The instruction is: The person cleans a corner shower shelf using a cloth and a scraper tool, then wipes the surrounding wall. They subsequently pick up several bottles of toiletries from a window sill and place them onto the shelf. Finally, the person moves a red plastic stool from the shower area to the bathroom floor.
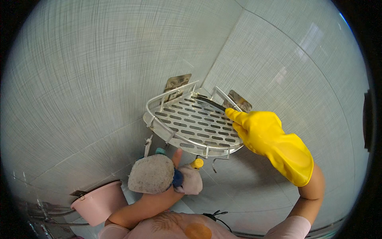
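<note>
A metal corner shelf with a slotted floor and a wire rail hangs where two grey tiled walls meet. My right hand, in a yellow rubber glove, reaches onto the shelf's right side, and its fingertips pinch a thin dark object lying along the back of the shelf. My left hand, bare, is lower down and grips several things together: a round grey scrubbing pad, a whitish cloth and a dark blue item. A yellow cap and a teal cap show just behind that hand.
A pink bucket stands at the lower left beside metal pipes. Small hooks hang under the shelf's front rail. Two shiny mounting plates hold the shelf to the walls. A black cord lies at the bottom near my chest.
</note>
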Available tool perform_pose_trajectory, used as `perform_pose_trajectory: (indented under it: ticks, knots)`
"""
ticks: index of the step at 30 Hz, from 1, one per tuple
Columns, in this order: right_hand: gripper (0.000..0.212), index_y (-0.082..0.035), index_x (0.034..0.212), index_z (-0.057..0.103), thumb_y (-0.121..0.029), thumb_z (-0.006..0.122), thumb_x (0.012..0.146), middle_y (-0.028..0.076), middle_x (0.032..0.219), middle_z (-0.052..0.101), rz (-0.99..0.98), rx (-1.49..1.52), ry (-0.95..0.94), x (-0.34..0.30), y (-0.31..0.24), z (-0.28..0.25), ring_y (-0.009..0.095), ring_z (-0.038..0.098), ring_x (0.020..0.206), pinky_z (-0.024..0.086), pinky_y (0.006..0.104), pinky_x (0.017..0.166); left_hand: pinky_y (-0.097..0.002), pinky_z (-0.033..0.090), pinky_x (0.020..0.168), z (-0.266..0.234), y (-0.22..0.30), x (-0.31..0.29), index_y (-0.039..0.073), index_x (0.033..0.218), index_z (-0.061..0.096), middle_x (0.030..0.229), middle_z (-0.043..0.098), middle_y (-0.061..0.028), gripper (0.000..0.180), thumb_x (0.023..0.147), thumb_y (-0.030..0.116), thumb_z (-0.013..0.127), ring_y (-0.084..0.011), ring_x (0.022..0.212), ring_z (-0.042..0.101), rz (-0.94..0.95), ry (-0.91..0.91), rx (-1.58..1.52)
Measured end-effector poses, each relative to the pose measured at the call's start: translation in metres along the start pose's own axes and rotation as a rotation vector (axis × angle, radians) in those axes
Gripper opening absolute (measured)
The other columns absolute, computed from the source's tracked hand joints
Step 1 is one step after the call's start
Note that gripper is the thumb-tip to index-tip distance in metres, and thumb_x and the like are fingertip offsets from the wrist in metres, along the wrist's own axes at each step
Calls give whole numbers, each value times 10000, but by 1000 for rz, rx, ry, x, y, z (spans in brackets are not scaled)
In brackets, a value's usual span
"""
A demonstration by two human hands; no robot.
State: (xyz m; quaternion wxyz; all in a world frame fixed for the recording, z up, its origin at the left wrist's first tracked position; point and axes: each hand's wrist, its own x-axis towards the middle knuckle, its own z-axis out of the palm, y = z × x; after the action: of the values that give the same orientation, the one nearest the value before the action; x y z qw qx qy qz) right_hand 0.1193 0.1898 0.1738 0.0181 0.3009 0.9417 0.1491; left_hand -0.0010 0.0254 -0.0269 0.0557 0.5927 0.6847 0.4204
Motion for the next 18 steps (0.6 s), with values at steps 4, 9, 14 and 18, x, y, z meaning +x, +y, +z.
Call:
perform_pose_trajectory:
  ticks: [4, 9, 14, 18]
  knots:
    - [351, -140, 1202, 572, -189, 552, 855, 143, 790, 649, 35, -56, -3, 1, -3, -2, 318, 622, 703, 486, 400, 626, -408, 331, 953, 9, -6, 2, 74, 1440, 127, 1171, 480, -111, 926, 757, 317, 703, -286, 1086, 480, 49, 35, -93]
    - [337, -142, 1190, 579, -200, 547, 860, 154, 794, 647, 149, -84, 32, -1, 3, -3, 335, 618, 717, 487, 408, 636, -346, 411, 797, 10, -9, -2, 36, 1442, 164, 883, 564, -54, 917, 746, 297, 702, -214, 860, 568, 47, 45, -7]
    - [352, -171, 1223, 553, -271, 488, 891, 154, 856, 659, 40, 40, 2, 4, 9, 2, 345, 629, 756, 485, 437, 666, -349, 411, 802, 14, -13, 0, 38, 1443, 159, 894, 562, -68, 918, 749, 299, 701, -223, 872, 566, 57, 26, -154]
    - [340, -166, 1206, 566, -261, 507, 885, 152, 847, 657, 130, 15, -3, 7, 9, 5, 348, 622, 763, 486, 428, 671, -349, 404, 817, 16, -15, -1, 40, 1444, 153, 911, 561, -72, 931, 746, 306, 709, -227, 887, 563, 27, -81, -51]
